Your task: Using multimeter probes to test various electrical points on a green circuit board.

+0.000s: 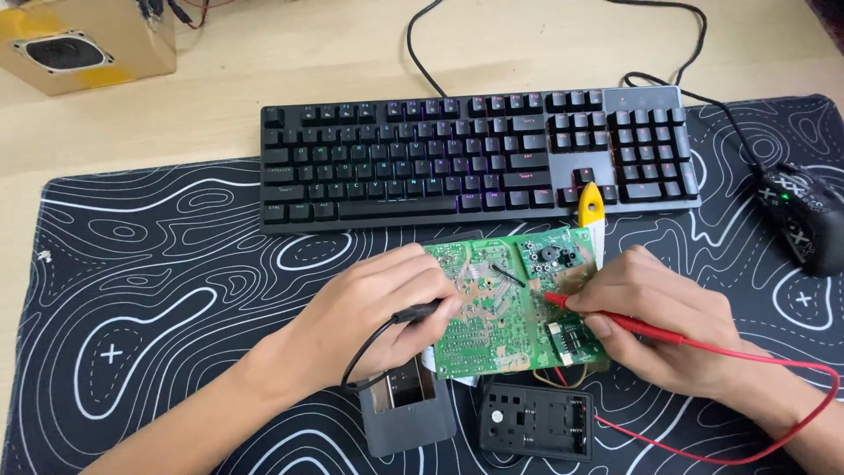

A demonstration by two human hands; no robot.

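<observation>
While the left hand [387, 303] pinches a black probe [508, 275], the right hand [659, 321] at 3 o'clock grips a red probe [615, 318], both tips on the green circuit board [497, 330].

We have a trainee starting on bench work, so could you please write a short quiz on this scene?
1. True or false: the left hand holds the red probe.
2. Which thing do both probe tips touch?
A. keyboard
B. green circuit board
C. mouse
3. What colour is the probe in the right hand?

Key: 1 false, it holds the black probe; 2 B; 3 red.
</observation>
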